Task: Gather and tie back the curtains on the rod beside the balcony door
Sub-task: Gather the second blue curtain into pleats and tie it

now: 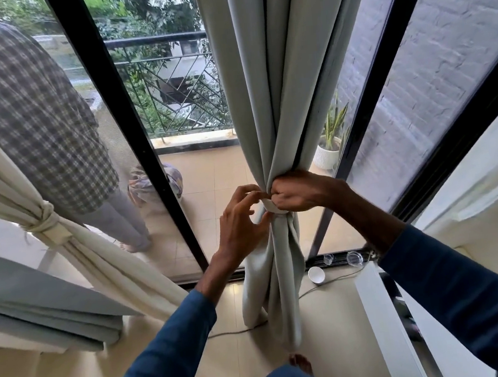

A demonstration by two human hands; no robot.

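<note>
A pale grey-green curtain hangs in front of the black-framed balcony door, gathered into a narrow bunch at waist height. A light tie-back band wraps the bunch. My right hand grips the gathered fabric and the band from the right. My left hand is at the band's left side, fingers curled and pinching its end. Below the band the curtain falls in folds to the floor. On the left a cream curtain is tied with its own knotted band.
A person in a checked shirt stands on the balcony behind the glass. A white bowl, two glasses and a cable lie on the floor by the door track. A white cabinet edge stands at right. A potted plant sits outside.
</note>
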